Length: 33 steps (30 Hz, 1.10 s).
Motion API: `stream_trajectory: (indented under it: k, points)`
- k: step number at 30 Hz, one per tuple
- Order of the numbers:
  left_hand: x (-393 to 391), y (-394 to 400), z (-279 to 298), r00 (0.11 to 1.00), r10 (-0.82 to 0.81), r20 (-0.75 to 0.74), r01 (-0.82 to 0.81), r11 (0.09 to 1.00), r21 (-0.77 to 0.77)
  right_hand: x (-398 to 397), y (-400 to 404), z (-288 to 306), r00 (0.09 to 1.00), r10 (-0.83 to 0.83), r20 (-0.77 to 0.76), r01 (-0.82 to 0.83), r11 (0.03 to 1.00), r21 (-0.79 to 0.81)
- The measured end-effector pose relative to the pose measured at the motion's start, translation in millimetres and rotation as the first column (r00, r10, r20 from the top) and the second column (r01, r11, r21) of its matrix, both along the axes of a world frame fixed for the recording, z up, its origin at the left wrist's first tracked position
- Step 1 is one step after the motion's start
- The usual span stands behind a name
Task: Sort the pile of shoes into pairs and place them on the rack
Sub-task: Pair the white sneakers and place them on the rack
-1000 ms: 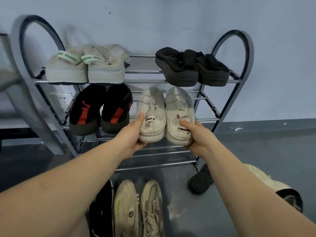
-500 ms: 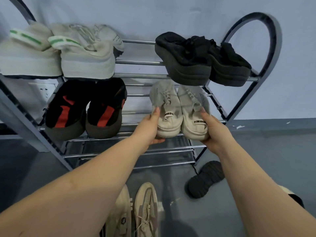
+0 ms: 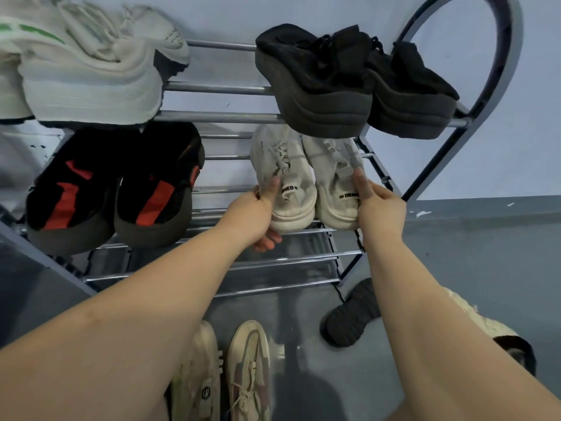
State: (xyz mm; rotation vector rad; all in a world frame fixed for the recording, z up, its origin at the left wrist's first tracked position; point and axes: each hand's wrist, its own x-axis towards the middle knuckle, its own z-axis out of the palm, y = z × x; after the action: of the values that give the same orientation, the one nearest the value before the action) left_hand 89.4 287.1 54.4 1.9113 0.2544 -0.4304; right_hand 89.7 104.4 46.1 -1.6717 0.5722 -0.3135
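Nearest, on the floor: beige pair (image 3: 224,372) side by side, not yet racked, plus a dark shoe (image 3: 352,314) sole-up to the right, another partly hidden behind the right arm. Middle shelf: left hand (image 3: 255,217) grips the heel of the left cream sneaker (image 3: 282,180), thumb on top, fingers curled under; right hand (image 3: 379,208) pinches the heel of the right cream sneaker (image 3: 334,183). Heel grips likely let both slide in toe-first, kept together as a pair. Black-red pair (image 3: 115,189) sits left of them. Top tier of the rack (image 3: 218,117): white pair (image 3: 88,74) left, black pair (image 3: 349,86) right.
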Motion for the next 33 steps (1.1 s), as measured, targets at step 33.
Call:
stream_trajectory:
  k: [33]
  points:
    - [-167,31,-4,0.548,-0.828,-0.119,0.241,0.021,0.970,-195,35,-8,0.705,0.304,-0.641,-0.696,0.125,-0.707]
